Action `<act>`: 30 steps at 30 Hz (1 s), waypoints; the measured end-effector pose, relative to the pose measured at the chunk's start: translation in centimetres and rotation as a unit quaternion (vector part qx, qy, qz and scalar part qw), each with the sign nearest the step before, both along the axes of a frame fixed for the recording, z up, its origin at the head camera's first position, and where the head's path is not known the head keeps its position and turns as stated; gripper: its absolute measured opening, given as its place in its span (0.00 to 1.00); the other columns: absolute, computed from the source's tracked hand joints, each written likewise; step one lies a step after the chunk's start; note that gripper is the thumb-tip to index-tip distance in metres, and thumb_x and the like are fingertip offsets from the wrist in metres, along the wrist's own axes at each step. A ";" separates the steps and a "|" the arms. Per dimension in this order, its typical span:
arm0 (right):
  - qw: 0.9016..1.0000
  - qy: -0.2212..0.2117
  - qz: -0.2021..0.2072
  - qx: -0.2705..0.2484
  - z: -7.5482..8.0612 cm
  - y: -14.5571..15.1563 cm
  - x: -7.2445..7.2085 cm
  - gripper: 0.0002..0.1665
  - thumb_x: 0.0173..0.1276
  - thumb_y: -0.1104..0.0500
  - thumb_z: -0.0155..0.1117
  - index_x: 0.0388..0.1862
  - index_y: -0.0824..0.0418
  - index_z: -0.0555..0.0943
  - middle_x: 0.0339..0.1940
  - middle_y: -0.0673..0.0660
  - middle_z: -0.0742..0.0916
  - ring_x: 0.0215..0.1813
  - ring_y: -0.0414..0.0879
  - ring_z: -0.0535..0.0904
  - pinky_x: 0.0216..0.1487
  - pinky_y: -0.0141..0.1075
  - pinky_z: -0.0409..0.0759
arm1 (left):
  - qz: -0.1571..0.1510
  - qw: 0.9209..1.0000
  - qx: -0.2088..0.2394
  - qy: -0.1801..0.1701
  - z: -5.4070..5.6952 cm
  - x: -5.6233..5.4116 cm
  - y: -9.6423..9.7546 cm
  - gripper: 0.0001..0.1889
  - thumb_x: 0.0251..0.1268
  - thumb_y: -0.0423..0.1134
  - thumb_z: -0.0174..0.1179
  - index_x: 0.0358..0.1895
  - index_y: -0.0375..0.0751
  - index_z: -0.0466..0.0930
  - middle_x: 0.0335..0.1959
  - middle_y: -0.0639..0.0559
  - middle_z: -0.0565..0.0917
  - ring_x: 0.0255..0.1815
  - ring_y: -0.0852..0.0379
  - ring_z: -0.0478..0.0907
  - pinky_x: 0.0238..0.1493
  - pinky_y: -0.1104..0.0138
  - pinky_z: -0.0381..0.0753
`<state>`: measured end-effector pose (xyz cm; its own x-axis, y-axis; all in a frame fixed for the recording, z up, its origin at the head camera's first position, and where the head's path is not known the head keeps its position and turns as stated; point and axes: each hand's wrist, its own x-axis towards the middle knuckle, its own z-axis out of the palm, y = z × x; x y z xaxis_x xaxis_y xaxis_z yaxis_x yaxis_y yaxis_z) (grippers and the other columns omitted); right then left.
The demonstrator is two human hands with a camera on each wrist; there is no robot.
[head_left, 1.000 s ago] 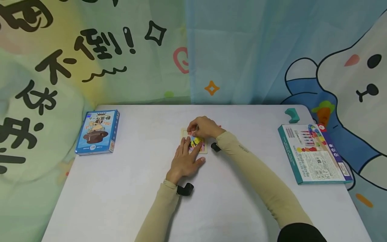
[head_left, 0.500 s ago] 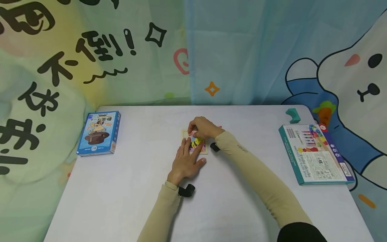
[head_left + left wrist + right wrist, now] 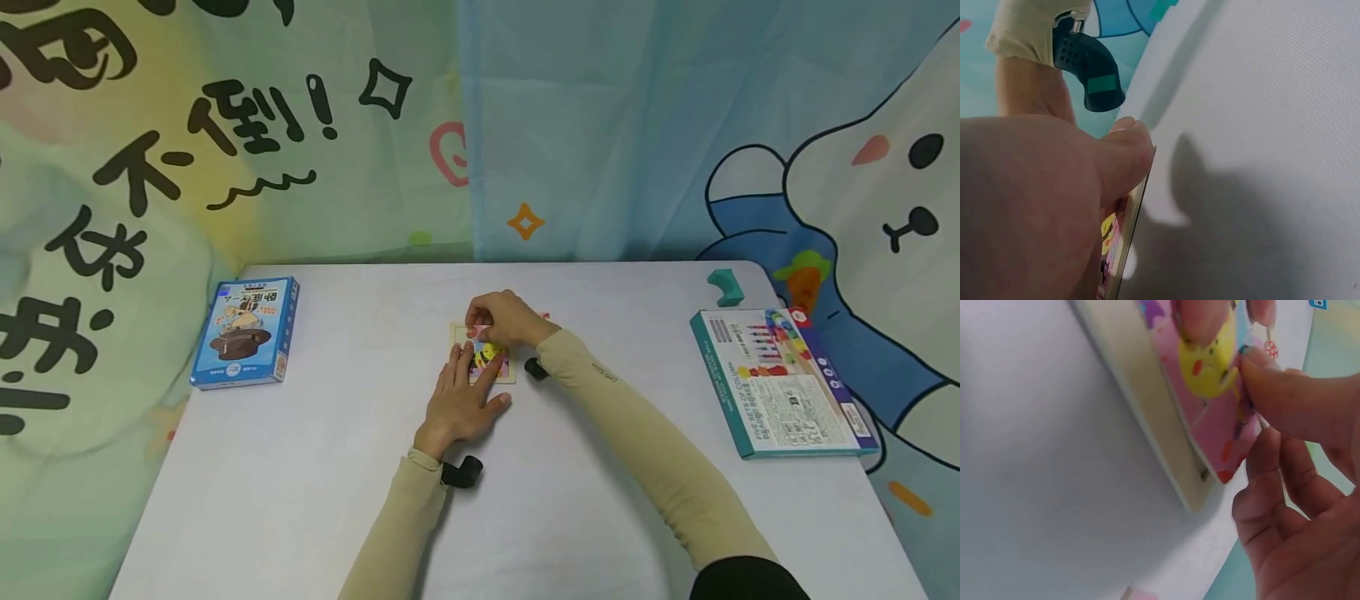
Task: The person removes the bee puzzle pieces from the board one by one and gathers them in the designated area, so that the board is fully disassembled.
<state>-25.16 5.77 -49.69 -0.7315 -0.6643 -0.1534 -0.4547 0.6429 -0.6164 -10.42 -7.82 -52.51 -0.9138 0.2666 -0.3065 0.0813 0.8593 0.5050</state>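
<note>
A small picture puzzle in a pale wooden frame (image 3: pixel 504 377) lies on the white table, with a yellow bee on pink. My left hand (image 3: pixel 461 404) rests on its near part, fingers straight and spread; in the left wrist view the thumb (image 3: pixel 1125 153) stands out beside the frame's edge. At the far side, my right hand (image 3: pixel 506 318) bends over the puzzle. The right wrist view shows its thumb and fingers pinching a pink puzzle piece (image 3: pixel 1225 447), whose corner sits tilted up over the frame's corner. Fingertips of the left hand press the yellow part close by.
A loose pinkish piece (image 3: pixel 544 316) lies just past the right wrist. On the left stands a blue box (image 3: pixel 243 333); to the right lies a white and teal box (image 3: pixel 783 383) with a green curved block (image 3: pixel 725 287) behind it. A printed curtain (image 3: pixel 585 133) hangs behind the table.
The hands keep nearly the same places on the puzzle, with only a slight shift of the right wrist. The whole head view has moved a little.
</note>
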 end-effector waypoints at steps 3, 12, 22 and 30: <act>1.000 0.000 -0.007 -0.013 0.0 0.1 0.0 0.13 0.65 0.70 0.76 0.47 0.61 0.88 0.43 0.56 0.91 0.47 0.49 0.85 0.57 0.44 0.83 | 0.000 1.000 0.001 0.001 0.0 0.0 0.0 0.36 0.82 0.60 0.49 0.87 0.57 0.54 0.90 0.39 0.39 0.90 0.42 0.26 0.88 0.45 0.36; 0.999 0.004 -0.022 -0.030 -0.6 0.3 0.0 0.11 0.65 0.67 0.79 0.45 0.60 0.89 0.42 0.55 0.93 0.46 0.48 0.87 0.56 0.42 0.84 | 0.001 1.000 -0.001 0.000 0.3 0.2 0.0 0.36 0.83 0.60 0.49 0.87 0.56 0.55 0.90 0.39 0.39 0.90 0.41 0.27 0.88 0.45 0.37; 0.998 -0.007 -0.044 -0.051 -1.2 1.0 -0.6 0.12 0.63 0.65 0.80 0.45 0.61 0.90 0.39 0.56 0.93 0.42 0.46 0.87 0.50 0.39 0.85 | 0.001 1.000 -0.011 0.006 1.1 0.4 0.1 0.35 0.83 0.60 0.48 0.86 0.56 0.57 0.90 0.38 0.41 0.91 0.40 0.30 0.88 0.46 0.40; 0.998 -0.017 -0.032 -0.055 -1.0 1.6 -0.9 0.09 0.64 0.60 0.82 0.41 0.60 0.91 0.32 0.53 0.91 0.35 0.41 0.84 0.43 0.34 0.80 | 0.000 1.000 0.004 0.007 0.6 0.3 0.0 0.35 0.83 0.59 0.48 0.86 0.54 0.56 0.89 0.37 0.40 0.90 0.39 0.28 0.88 0.44 0.38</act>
